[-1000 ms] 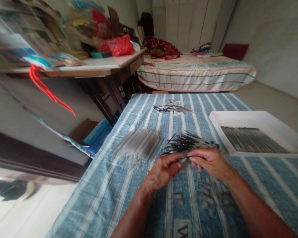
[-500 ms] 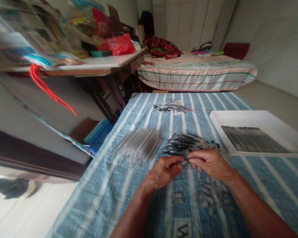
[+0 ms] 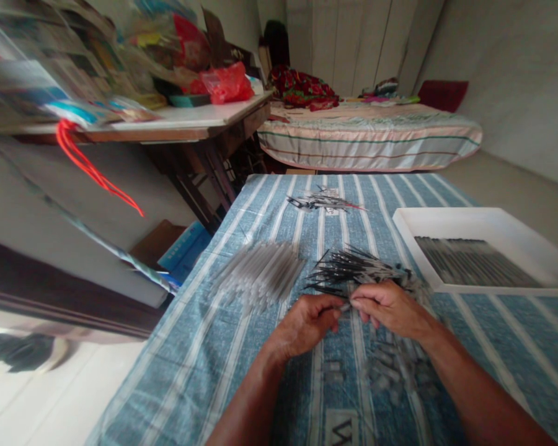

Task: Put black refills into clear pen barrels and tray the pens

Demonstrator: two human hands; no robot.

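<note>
My left hand is closed in a pinch on a small grey tube-like piece, just in front of a pile of thin black-and-grey pen refills. The fingertips of my right hand meet that piece from the other side, pinched together; what they hold is too small to make out. To the left lies a stack of translucent whitish tubes. Under my right forearm, short grey pieces are heaped, with a few more grey pieces nearer the middle.
A white tray on the right holds a row of dark, pen-like sticks. More thin sticks lie at the far end of the striped cloth. A cluttered side table stands left; a bed is behind.
The right fingertips have come slightly closer to the left ones, and the dark thin bit seen between them is now hidden. The piles and tray are unmoved.
</note>
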